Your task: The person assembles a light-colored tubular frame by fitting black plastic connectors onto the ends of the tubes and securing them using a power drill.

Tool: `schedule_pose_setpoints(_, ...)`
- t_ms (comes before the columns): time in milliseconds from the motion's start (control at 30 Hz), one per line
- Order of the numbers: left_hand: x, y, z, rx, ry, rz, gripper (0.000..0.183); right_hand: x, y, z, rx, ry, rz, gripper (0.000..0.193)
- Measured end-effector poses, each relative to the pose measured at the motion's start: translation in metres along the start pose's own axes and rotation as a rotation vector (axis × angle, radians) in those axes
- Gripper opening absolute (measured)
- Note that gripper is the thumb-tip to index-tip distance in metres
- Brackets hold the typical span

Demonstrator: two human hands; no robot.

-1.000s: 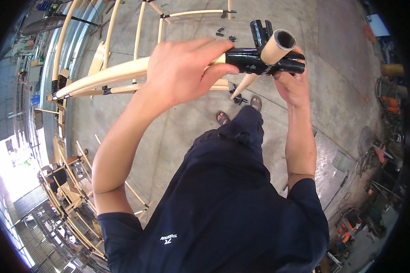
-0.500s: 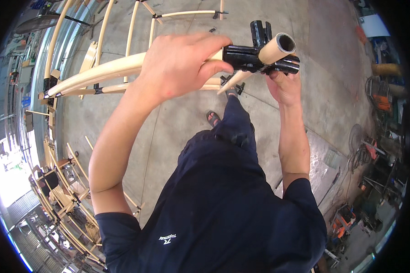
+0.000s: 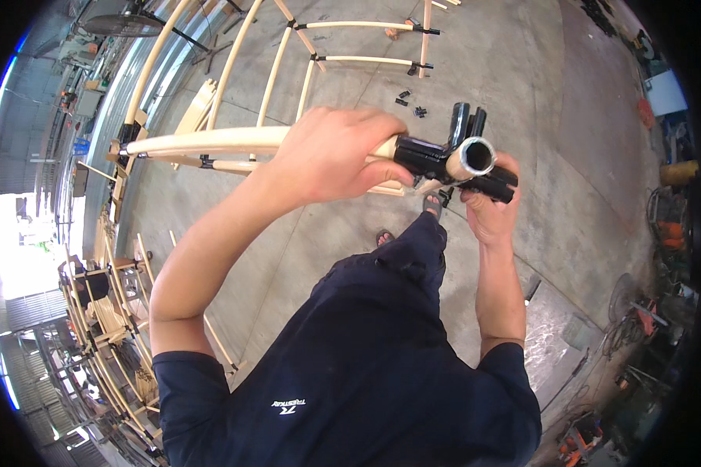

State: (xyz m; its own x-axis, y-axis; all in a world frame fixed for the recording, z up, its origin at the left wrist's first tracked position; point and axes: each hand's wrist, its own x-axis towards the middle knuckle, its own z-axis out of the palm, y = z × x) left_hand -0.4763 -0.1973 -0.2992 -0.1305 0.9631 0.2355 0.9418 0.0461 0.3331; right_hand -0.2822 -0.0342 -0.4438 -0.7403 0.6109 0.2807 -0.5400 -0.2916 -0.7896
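Got the left hand (image 3: 335, 152) wrapped around the long pipe (image 3: 210, 141) right next to the black joint (image 3: 422, 158), fingers over the top, thumb underneath. Pretty snug around the pipe, with the tips about at the joint's edge. Gripping the far side of the joint with the right hand (image 3: 491, 222), thumb up front on a lower black arm. Can't really make out the other fingers, mostly tucked behind, so can't say how far around.

Holding the joint right of centre, well above the concrete floor (image 3: 280, 257). Looking almost straight into the open end of a second pipe (image 3: 458, 161) at the joint, facing the camera. Can also see black sockets (image 3: 460, 124) poking up just past it. Can follow the long pipe left to another black fitting (image 3: 123, 148) at its far end.

Also got a pale frame (image 3: 275, 75) further off, past the hands, with black corners. Can spot some loose black bits (image 3: 419, 112) on the floor beyond the joint. Wearing sandals (image 3: 432, 205) and a dark shirt (image 3: 350, 366). Plus got a bunch of frames (image 3: 115, 336) lower left, a metal sheet (image 3: 549, 342) lower right and a fan (image 3: 121, 25) up top left.
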Motion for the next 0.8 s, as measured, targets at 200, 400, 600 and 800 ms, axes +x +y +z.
schedule_pose_setpoints(200,0.007,0.006,-0.013,-0.087,-0.160,-0.129,0.036,0.015,-0.007,-0.012,-0.009,-0.170,0.169,0.056)
schedule_pose_setpoints(400,0.020,0.008,-0.018,-0.171,-0.335,-0.239,0.036,0.018,-0.019,0.000,-0.147,-0.133,0.106,0.057)
schedule_pose_setpoints(600,0.022,0.004,-0.021,-0.144,-0.450,-0.291,0.038,0.054,-0.095,0.017,-0.644,-0.378,0.434,0.049)
schedule_pose_setpoints(800,0.033,-0.010,-0.026,-0.295,-0.594,-0.269,0.041,0.043,-0.080,0.029,-0.553,-0.094,0.352,0.047)
